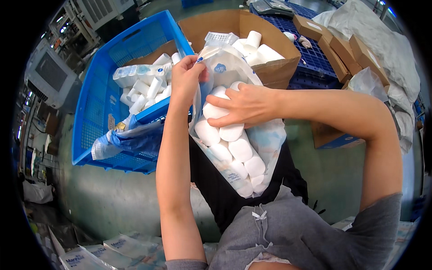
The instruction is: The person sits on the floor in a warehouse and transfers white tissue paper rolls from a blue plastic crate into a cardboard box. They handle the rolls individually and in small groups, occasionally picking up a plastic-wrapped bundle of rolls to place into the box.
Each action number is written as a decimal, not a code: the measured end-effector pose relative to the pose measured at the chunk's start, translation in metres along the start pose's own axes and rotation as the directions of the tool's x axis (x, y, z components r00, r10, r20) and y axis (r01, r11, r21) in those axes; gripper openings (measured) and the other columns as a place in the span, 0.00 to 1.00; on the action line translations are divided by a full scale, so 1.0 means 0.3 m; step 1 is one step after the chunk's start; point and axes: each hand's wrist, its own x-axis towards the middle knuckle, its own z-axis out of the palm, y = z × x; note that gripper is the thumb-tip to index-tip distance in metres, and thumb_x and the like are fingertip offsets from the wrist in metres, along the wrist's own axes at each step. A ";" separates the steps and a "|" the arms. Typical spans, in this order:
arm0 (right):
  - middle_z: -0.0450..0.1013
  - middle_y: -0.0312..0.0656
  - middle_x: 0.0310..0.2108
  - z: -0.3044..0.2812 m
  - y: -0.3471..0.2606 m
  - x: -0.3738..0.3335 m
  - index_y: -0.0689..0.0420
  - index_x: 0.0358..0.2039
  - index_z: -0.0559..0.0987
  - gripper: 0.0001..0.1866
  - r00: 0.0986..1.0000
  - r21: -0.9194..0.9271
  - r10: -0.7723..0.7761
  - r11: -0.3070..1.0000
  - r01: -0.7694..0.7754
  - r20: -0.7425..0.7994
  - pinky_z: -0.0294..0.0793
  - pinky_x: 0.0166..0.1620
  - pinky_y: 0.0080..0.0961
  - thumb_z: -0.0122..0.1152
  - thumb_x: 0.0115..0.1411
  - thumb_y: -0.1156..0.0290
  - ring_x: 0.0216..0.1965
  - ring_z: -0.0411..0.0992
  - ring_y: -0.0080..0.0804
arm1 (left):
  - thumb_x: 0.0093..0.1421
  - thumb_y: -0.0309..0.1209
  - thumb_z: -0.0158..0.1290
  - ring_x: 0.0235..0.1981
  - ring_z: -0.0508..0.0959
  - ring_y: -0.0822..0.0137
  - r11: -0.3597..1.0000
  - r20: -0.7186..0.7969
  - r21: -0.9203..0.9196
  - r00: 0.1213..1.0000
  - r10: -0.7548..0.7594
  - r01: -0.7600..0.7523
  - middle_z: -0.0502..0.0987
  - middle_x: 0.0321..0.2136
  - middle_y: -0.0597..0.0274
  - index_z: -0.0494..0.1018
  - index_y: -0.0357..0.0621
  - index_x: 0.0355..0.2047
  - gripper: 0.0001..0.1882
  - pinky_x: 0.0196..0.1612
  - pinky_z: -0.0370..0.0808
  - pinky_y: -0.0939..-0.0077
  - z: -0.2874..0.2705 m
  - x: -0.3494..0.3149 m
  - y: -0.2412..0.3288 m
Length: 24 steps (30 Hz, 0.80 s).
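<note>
On my lap leans a printed, see-through plastic bag point(274, 144), its mouth away from me. Several smooth white rolls point(240, 150) with rounded ends are packed inside it in rows. My left hand point(188, 76) pinches the left edge of the bag's mouth between thumb and fingers. Reaching in from the right, my right hand point(245, 105) lies over the upper rolls, its fingers curled round them. The undersides of these rolls are hidden by the hand and the bag.
A blue plastic crate point(90, 112) with loose and bagged white rolls stands at left. Beyond the bag is a brown cardboard box point(283, 74) with more rolls. Small cartons point(335, 58) rest on a blue pallet point(310, 81) at right. Flat printed bags point(121, 247) lie at lower left.
</note>
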 end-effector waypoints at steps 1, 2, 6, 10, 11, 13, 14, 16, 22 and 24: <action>0.59 0.46 0.54 0.005 -0.003 -0.013 0.34 0.53 0.62 0.38 1.000 0.000 0.014 1.000 -0.014 0.004 0.70 0.27 0.27 0.70 0.41 0.60 0.32 0.72 0.36 | 0.56 0.24 0.49 0.23 0.74 0.73 1.000 -0.008 -0.008 1.000 0.004 -0.005 0.76 0.25 0.62 0.73 0.33 0.37 0.09 0.28 0.73 0.81 0.007 -0.001 -0.005; 0.59 0.47 0.53 -0.001 -0.004 -0.022 0.37 0.53 0.63 0.37 0.998 0.025 0.005 1.000 -0.004 -0.062 0.70 0.30 0.29 0.70 0.42 0.61 0.34 0.71 0.37 | 0.56 0.24 0.49 0.23 0.74 0.74 1.000 -0.021 -0.009 1.000 0.009 -0.010 0.75 0.24 0.63 0.72 0.33 0.37 0.09 0.27 0.72 0.82 0.012 -0.006 -0.006; 0.63 0.47 0.49 -0.059 -0.061 -0.104 0.48 0.50 0.67 0.33 0.936 0.256 0.187 0.960 -0.110 -0.300 0.69 0.40 0.35 0.70 0.42 0.62 0.40 0.69 0.42 | 0.60 0.27 0.49 0.21 0.71 0.79 0.987 -0.050 0.114 0.992 0.116 -0.109 0.73 0.22 0.68 0.73 0.37 0.37 0.08 0.26 0.68 0.85 -0.032 -0.047 -0.007; 0.68 0.44 0.43 -0.065 -0.375 -0.352 0.56 0.41 0.74 0.24 0.924 0.499 0.377 0.813 -0.300 -0.059 0.71 0.33 0.28 0.69 0.43 0.62 0.33 0.72 0.35 | 0.57 0.27 0.50 0.24 0.70 0.77 0.956 -0.046 0.185 0.969 0.242 -0.230 0.73 0.23 0.67 0.72 0.34 0.37 0.09 0.27 0.68 0.84 0.019 -0.126 -0.010; 0.67 0.45 0.46 -0.034 -0.467 -0.372 0.56 0.42 0.73 0.24 0.902 0.528 0.429 0.777 -0.341 -0.047 0.71 0.30 0.25 0.68 0.44 0.62 0.30 0.71 0.33 | 0.57 0.28 0.51 0.30 0.73 0.72 0.926 -0.020 0.292 0.966 0.257 -0.240 0.75 0.29 0.62 0.71 0.33 0.42 0.14 0.35 0.70 0.80 0.025 -0.150 -0.018; 0.65 0.45 0.49 -0.010 -0.577 -0.375 0.57 0.45 0.71 0.28 0.869 0.584 0.481 0.675 -0.451 0.115 0.71 0.29 0.25 0.68 0.45 0.60 0.30 0.70 0.34 | 0.57 0.29 0.51 0.34 0.74 0.68 0.839 -0.077 0.494 0.949 0.304 -0.229 0.75 0.34 0.58 0.69 0.33 0.46 0.17 0.38 0.70 0.77 0.021 -0.237 -0.052; 0.65 0.45 0.49 -0.003 -0.602 -0.371 0.58 0.46 0.70 0.29 0.836 0.601 0.524 0.619 -0.505 0.162 0.71 0.30 0.25 0.68 0.45 0.59 0.31 0.70 0.34 | 0.57 0.29 0.51 0.37 0.75 0.67 0.777 -0.097 0.589 0.935 0.341 -0.222 0.75 0.36 0.56 0.68 0.34 0.48 0.19 0.40 0.70 0.76 0.018 -0.276 -0.056; 0.66 0.46 0.47 0.013 -0.603 -0.362 0.60 0.47 0.68 0.32 0.780 0.568 0.585 0.573 -0.591 0.222 0.71 0.33 0.27 0.68 0.45 0.59 0.34 0.69 0.35 | 0.57 0.28 0.49 0.39 0.75 0.65 0.768 -0.119 0.623 0.952 0.281 -0.149 0.75 0.39 0.53 0.67 0.35 0.50 0.20 0.42 0.70 0.75 -0.012 -0.353 -0.062; 0.65 0.40 0.32 0.089 -0.650 -0.373 0.59 0.31 0.70 0.17 0.808 0.471 0.527 0.661 -0.585 0.264 0.70 0.33 0.26 0.64 0.42 0.67 0.33 0.67 0.34 | 0.55 0.20 0.43 0.32 0.75 0.72 0.920 -0.179 0.374 0.982 -0.054 0.118 0.77 0.32 0.59 0.72 0.32 0.45 0.17 0.38 0.72 0.78 -0.144 -0.413 -0.156; 0.64 0.39 0.29 0.125 -0.642 -0.370 0.57 0.25 0.69 0.13 0.844 0.522 0.502 0.677 -0.519 0.188 0.70 0.31 0.26 0.63 0.39 0.72 0.32 0.67 0.33 | 0.54 0.17 0.43 0.33 0.77 0.71 0.972 -0.185 0.146 0.971 -0.154 0.183 0.78 0.33 0.59 0.73 0.31 0.43 0.16 0.38 0.73 0.79 -0.170 -0.393 -0.170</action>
